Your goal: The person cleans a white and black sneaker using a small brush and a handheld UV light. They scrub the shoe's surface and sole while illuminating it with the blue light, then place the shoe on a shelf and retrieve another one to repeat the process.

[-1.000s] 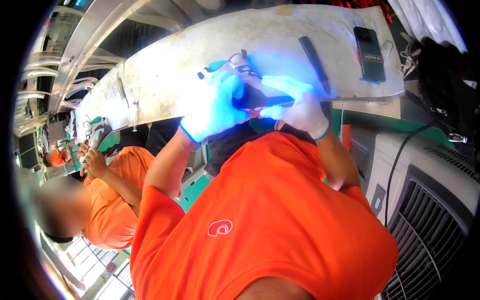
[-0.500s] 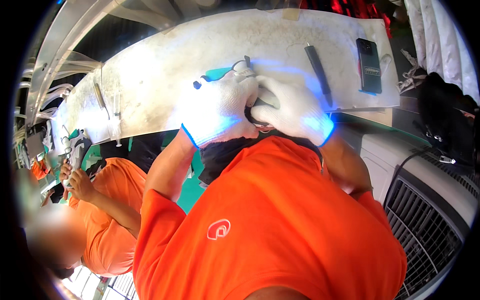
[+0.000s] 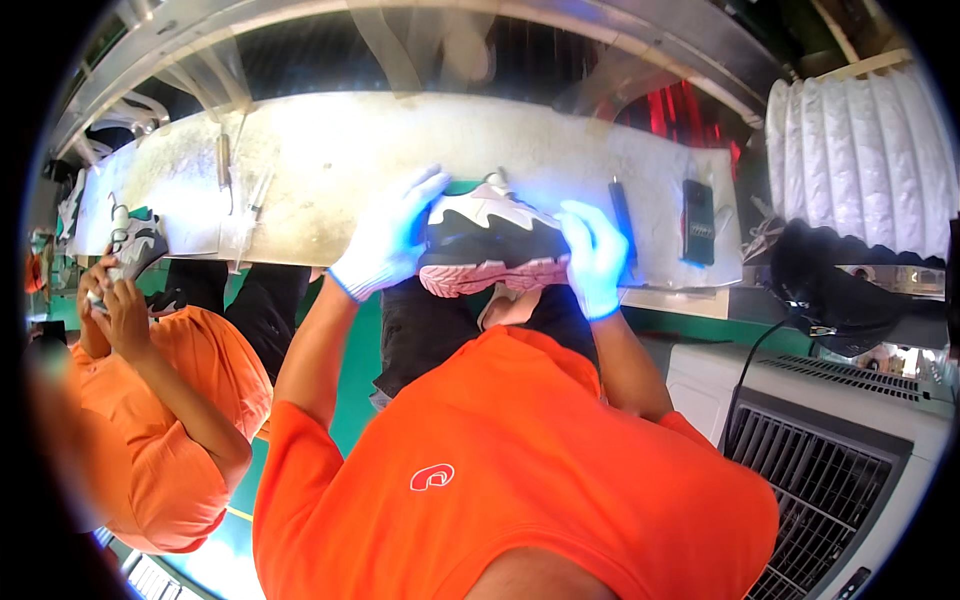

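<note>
A black-and-white sports shoe (image 3: 490,245) is held at the front edge of a pale worktop (image 3: 330,190), its side and pink sole (image 3: 490,278) facing the camera's wearer. One end, apparently the heel, is cupped by the gloved left hand (image 3: 393,238), its grip loosely closed, thumb hidden; the other is clasped by the right hand (image 3: 595,262), its grip partly closed around the tip. A light load is suggested, with a pliant upper (image 3: 485,210) and a firmer, springy sole; little fragility is expected, though smooth panels may slide under knit fabric. Heel and sole edge are judged the surest holds. A black pen-like tool (image 3: 621,215) and a phone (image 3: 698,235) are seen to the right.
</note>
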